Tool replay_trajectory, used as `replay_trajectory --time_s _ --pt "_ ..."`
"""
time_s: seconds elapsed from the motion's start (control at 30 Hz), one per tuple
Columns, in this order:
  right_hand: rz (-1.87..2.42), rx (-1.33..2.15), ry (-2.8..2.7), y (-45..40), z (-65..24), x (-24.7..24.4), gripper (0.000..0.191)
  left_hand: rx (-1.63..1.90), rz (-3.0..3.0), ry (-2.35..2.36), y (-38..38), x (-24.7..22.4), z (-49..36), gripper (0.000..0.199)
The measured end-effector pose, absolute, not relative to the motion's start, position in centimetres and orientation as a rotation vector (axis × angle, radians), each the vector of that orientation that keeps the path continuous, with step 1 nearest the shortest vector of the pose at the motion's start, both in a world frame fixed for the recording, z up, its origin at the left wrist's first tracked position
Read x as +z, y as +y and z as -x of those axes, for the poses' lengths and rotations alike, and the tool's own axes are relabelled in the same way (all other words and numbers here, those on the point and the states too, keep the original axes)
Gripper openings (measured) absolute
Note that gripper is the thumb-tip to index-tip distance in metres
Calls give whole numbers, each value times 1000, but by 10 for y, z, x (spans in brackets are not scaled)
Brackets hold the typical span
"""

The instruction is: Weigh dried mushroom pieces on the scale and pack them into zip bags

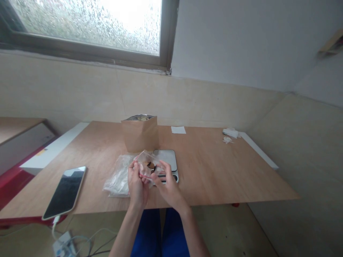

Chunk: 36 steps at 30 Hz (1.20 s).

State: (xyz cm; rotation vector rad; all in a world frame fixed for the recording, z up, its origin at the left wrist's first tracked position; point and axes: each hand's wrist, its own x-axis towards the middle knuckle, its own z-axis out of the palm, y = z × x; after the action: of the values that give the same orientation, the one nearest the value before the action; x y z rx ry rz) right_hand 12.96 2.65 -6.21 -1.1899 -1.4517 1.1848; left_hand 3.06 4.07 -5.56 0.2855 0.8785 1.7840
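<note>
Between my two hands is a small clear zip bag [146,158] with a red seal line and some brown and dark pieces inside. My left hand [138,187] grips the bag's left edge near the seal. On the other side, my right hand [170,185] holds its right edge between thumb and fingers. Under and behind the hands lies a kitchen scale [168,159] with a pale square plate, its front partly covered by my right hand. A pile of clear plastic bags [118,180] is left of my left hand. Behind stands an open brown paper pouch [140,135] with pale contents.
A phone [65,192] lies at the table's left, its cable running down to a power strip [64,244]. A white paper slip [178,130] rests at the back of the wooden table [214,171]. Crumpled white material [231,133] sits at the far right.
</note>
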Motion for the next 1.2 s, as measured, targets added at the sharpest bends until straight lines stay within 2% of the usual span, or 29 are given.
replay_trajectory --time_s 0.07,0.13,0.37,0.47,0.63,0.73,0.9,1.07,1.2 --pt "1088 1252 -1485 22 -127 -60 72 1808 -283 876 41 -60 -32 32" --pt "1034 1198 -1499 20 -124 -57 76 1795 -278 866 41 -62 -34 31" --pt "952 1101 -1447 22 -121 -53 36 1706 -300 640 37 -56 -43 23" --pt "1033 1042 -1386 25 -129 -51 27 1655 -490 674 35 -54 -40 23" --pt "1023 1128 -1157 30 -150 -45 28 1775 -833 1108 36 -59 -23 20" --pt "959 1207 -1044 31 -160 -42 33 1809 -898 1377 42 -63 -13 30" --pt "888 1280 -976 31 -165 -42 38 1548 -961 1124 49 -66 -14 33" --pt "988 1218 -1031 31 -166 -46 40 1605 -757 1073 47 -64 -24 31" --pt "1112 1251 -1165 34 -171 -55 34 1653 -724 1145 44 -62 -25 34"
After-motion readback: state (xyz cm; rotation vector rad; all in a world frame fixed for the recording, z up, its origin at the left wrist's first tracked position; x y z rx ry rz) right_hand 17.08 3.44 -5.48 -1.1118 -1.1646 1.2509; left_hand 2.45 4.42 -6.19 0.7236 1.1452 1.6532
